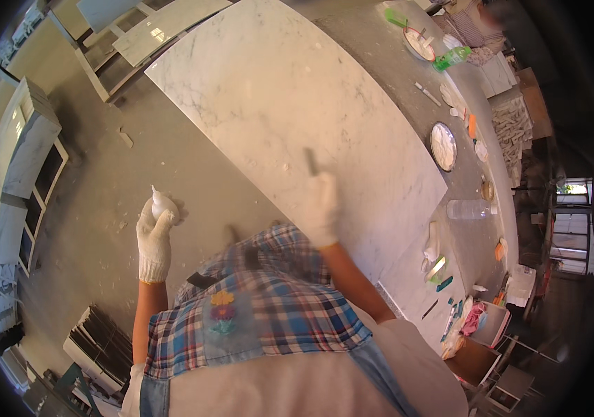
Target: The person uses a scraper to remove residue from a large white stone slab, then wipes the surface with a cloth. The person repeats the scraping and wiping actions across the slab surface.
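A large white marble slab (248,90) with grey veins lies flat on the workbench in front of me and to my right. My right hand (323,212), in a white knitted glove, is over the slab's near part. Its fingers are closed round a small dark flat tool (310,161), perhaps a scraper; motion blurs it, and whether it touches the stone I cannot tell. Off the slab's left edge, above the floor, my left hand (154,240) is also gloved. It grips a white squeeze bottle (163,202) with its pointed nozzle up.
Along the bench (408,90) to the right stand a bowl of white paste (443,147), another bowl (419,44), a green bottle (452,58) and a clear plastic bottle (469,210). Small tools are scattered nearer me. Stacked slabs (22,142) stand on a frame at left.
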`<state>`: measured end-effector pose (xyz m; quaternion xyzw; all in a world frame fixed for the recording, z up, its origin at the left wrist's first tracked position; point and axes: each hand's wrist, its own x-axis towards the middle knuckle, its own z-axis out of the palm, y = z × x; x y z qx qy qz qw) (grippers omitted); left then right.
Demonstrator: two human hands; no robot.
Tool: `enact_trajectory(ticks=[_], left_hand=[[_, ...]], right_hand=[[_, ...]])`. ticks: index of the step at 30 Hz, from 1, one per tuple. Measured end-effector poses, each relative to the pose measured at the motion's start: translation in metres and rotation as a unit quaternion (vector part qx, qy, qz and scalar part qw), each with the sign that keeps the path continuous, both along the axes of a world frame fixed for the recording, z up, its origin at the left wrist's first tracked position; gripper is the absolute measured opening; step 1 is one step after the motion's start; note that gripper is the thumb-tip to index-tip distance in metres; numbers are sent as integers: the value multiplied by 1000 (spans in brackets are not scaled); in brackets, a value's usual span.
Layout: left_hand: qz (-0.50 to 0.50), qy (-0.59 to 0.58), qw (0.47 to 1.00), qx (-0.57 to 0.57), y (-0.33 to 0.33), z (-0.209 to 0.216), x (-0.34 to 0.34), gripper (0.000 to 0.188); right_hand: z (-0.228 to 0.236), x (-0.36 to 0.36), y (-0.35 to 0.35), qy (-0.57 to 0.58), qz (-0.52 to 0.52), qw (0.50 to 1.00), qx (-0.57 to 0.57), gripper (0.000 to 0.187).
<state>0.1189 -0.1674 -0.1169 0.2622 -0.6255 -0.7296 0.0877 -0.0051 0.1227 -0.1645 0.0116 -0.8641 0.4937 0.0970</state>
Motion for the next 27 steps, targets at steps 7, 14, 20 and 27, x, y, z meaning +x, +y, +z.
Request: enact_trajectory(ticks=[7, 14, 20, 27], left_hand=[[-33, 24, 999, -25, -20, 5, 0, 49], [-41, 10, 999, 11, -32, 1, 10, 46], [-42, 8, 999, -3, -29, 8, 7, 51], [-115, 12, 993, 9, -41, 14, 7, 45]], right_hand=[[5, 2, -103, 155, 149, 974, -71, 17], [1, -16, -50, 44, -29, 998, -29, 19], [-7, 13, -147, 134, 188, 966, -115, 18], [14, 3, -124, -271, 92, 839, -463, 30]])
